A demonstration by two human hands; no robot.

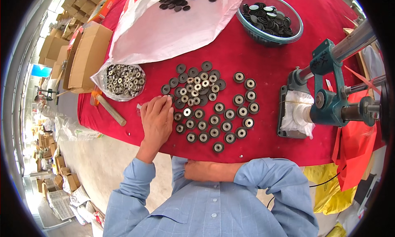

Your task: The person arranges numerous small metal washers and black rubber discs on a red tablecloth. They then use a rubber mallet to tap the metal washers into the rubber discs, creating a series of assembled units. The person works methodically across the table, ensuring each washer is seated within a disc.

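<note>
Left hand [157, 121]: palm down over the left edge of the disc group, arm entering from below; the nearer of the two hands.
Left fingers [158, 107]: half curled, tips pointing away from the body; whether they gripped a piece or merely rested could not be told.
Black disc [171, 98]: one, partly covered, just at the fingertips, on their right side.
Right hand [192, 171]: low before the shirt, forearm lying crosswise, well apart from the discs; fingers hidden, their state not tellable.
Metal rings [197, 87]: heaped loose over several plain black discs [181, 68], right of the left fingertips.
Ringed discs [218, 147]: black, metal centres, spread in rows right of the left hand, toward the counter's near edge.
Orientation: discs round and flat, no long axis; faces upward, ring holes roughly vertical.
Counter [271, 60]: red-covered, bearing all the above.
Surroundings: bag of rings [98, 78] at left; hammer [110, 110] below it; bowl of black caps [263, 40] beyond; green press [329, 111] at right.
</note>
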